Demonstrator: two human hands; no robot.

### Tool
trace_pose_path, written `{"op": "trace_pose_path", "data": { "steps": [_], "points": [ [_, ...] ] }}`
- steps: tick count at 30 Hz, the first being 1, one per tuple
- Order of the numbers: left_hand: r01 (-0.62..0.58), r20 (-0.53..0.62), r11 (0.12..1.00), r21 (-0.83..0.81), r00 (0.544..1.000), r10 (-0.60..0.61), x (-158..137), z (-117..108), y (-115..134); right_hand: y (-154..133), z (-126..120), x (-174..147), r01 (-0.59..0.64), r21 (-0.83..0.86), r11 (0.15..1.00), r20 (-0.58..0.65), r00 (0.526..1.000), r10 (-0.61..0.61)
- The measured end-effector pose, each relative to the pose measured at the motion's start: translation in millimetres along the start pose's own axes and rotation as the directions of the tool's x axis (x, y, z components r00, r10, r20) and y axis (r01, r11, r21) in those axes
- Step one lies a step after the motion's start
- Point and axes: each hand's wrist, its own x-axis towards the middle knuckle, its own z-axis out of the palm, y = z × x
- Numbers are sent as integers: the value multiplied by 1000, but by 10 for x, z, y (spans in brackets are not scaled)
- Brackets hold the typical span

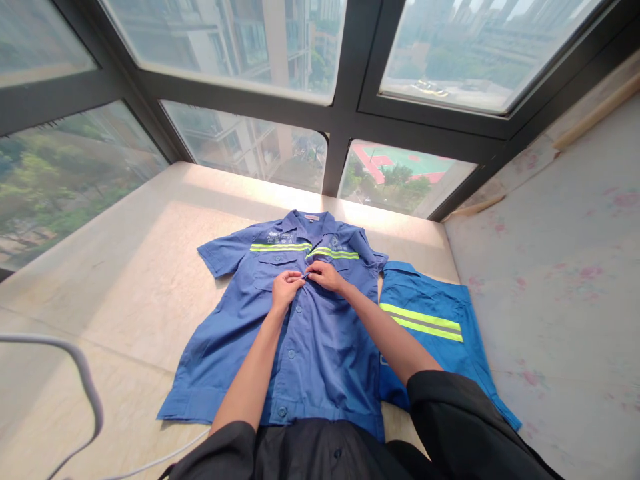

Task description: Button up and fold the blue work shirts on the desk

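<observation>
A blue short-sleeved work shirt (240,327) lies spread out face up, its collar toward the window. Yellow-green reflective stripes cross its chest. Both hands meet at the front placket, a little below the stripes. My left hand (287,289) pinches the placket edge from the left. Close against it, my right hand (324,275) pinches the same raised bit of cloth; any button between the fingertips is hidden. Lower down the placket, several buttons (291,354) are fastened or lie on the cloth; I cannot tell which for each.
A folded brighter blue garment (425,300) with reflective stripes lies right of the shirt. A grey-white cable (85,373) loops at the left on the pale stone ledge (125,267). Dark window frames (345,87) stand beyond, and a flowered wall (560,287) rises at the right.
</observation>
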Motion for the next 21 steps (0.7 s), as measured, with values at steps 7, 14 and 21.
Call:
{"op": "trace_pose_path", "data": {
  "steps": [7, 14, 21],
  "points": [
    [0, -12, 1000, 25, 1000, 0, 18, 3, 14, 11, 3, 62, -40, 1, 999, 17, 999, 40],
    [-62, -55, 991, 116, 996, 68, 25, 19, -34, -19, 106, -65, -35, 53, 998, -121, 992, 41],
    [-130, -91, 950, 282, 983, 162, 5, 23, -31, -93, 170, -203, 74, 10, 997, -247, 967, -69]
  ]
}}
